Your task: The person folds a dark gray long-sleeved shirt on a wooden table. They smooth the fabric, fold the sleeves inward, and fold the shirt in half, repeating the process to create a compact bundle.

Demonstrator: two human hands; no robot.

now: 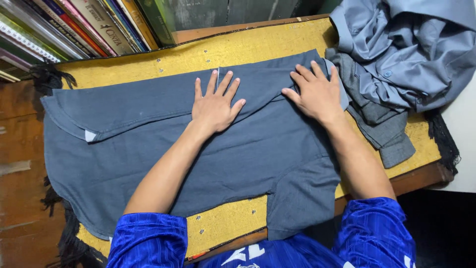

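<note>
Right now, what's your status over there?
Both hands flat, open: left hand and right hand pressing the dark blue shirt. Shirt spread on yellow table. Grey clothes pile alongside, right.

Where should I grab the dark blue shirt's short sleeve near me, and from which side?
Probably pinch the short sleeve at its free hem from the near table edge: it overhangs there, while both hands press farther up the dark blue shirt.

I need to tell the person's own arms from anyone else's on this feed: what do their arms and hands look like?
Both arms are bare from above the elbow down. The left hand and right hand wear no gloves, rings or watch. Each upper arm ends in a short sleeve of shiny bright blue fabric with faint vertical stripes; white markings show on the chest.
</note>
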